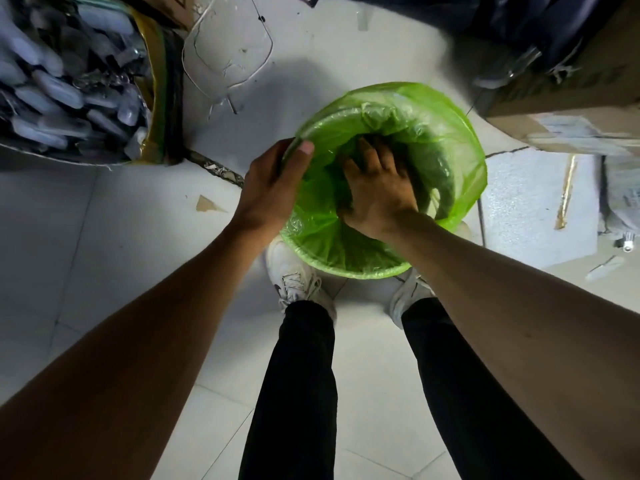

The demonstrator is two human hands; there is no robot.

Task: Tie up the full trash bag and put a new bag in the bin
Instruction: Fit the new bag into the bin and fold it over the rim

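With the green bag (446,133) already draped over the rim of the bin (346,268) at the centre of the frame, the step in hand appears to be the second half of the task: seating a fresh liner. The left hand (273,188) clasps the rim at its left side, thumb laid over the folded plastic and fingers hidden behind the edge, so its grip is closed on bag and rim together. The right hand (377,195) reaches down into the opening with fingers spread flat against the film, a wide, relaxed grip that holds nothing and presses the liner inward. No tied-off full bag can be made out in this view. The next move probably calls for pushing the slack down to the bottom and working the overhang evenly round the rim, most of all at the right of the frame, where the plastic balloons loosely. Room is tight: a cardboard box (568,98) stands close at the upper right, a sack of plastic pieces (69,81) fills the upper left, and both shoes (298,278) stand just beside the bin's near edge. Open floor (104,254) lies at the left and lower middle of the frame.
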